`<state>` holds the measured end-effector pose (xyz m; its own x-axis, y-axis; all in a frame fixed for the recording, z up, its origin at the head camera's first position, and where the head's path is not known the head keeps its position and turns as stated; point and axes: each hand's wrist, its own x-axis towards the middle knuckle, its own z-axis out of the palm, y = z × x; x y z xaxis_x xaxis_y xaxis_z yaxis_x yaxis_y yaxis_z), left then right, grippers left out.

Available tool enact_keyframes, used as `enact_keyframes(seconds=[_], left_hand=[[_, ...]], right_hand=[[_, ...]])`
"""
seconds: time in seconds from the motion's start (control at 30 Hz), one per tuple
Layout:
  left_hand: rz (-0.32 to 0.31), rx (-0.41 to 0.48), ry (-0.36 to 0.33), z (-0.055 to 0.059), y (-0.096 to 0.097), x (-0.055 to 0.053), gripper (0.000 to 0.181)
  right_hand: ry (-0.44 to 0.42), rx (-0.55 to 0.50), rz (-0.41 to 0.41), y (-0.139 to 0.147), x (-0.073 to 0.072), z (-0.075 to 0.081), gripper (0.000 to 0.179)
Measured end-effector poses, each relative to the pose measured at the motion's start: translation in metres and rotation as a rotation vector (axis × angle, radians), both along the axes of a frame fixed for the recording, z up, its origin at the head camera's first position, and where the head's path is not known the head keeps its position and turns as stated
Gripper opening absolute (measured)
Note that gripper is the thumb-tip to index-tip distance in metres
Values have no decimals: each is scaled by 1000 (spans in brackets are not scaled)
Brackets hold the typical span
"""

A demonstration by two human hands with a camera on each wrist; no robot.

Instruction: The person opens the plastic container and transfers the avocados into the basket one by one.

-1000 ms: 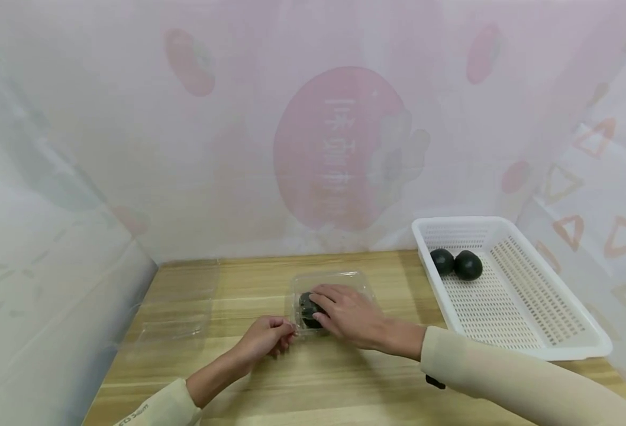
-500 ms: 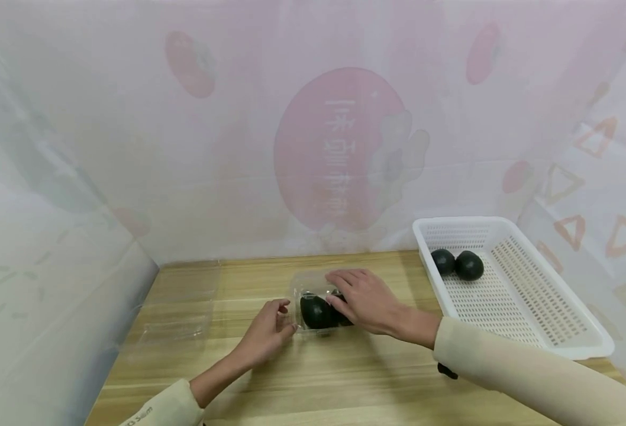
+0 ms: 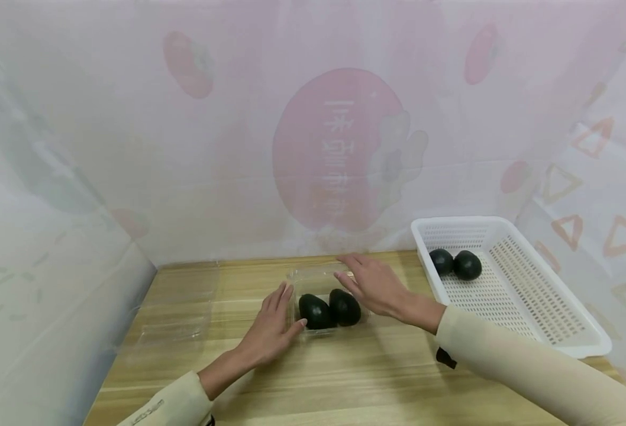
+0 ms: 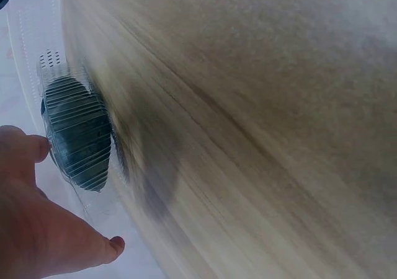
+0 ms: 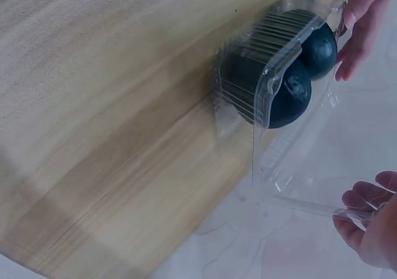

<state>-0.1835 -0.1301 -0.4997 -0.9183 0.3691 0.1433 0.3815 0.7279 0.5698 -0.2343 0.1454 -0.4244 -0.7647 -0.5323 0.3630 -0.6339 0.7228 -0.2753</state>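
Two dark green avocados (image 3: 315,311) lie side by side in a clear plastic clamshell box (image 3: 320,332), its lid raised at the back. My left hand (image 3: 270,331) rests along the box's left side, fingers extended and thumb at the front corner. In the left wrist view the ribbed box wall covers an avocado (image 4: 77,133) beside that hand. My right hand (image 3: 374,285) is at the lid's right side, thumb and fingers apart. The right wrist view has the lid's clear edge (image 5: 310,206) between thumb and fingers; whether they press on it is hard to tell.
A white perforated basket (image 3: 515,307) with two more avocados (image 3: 467,265) stands at the right. Clear plastic containers (image 3: 174,328), hard to make out, lie at the left of the wooden table (image 3: 313,390). Printed cloth walls (image 3: 228,177) enclose the back and sides.
My right hand has left the avocados and moved right and back to the lid, uncovering both fruits. My left hand's fingers, earlier curled at the box corner, have straightened along its left side.
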Motion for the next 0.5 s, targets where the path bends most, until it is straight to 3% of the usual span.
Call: enact_keyframes(seconds=[0.27,0.5], left_hand=[[-68,-39,70,-13,2,-9,86],[-64,-38,54,-18,4,-12,91]], right_hand=[[-108,-126,-55,1,-14,8,49],[-191,-261,-103,3,-28,11,47]])
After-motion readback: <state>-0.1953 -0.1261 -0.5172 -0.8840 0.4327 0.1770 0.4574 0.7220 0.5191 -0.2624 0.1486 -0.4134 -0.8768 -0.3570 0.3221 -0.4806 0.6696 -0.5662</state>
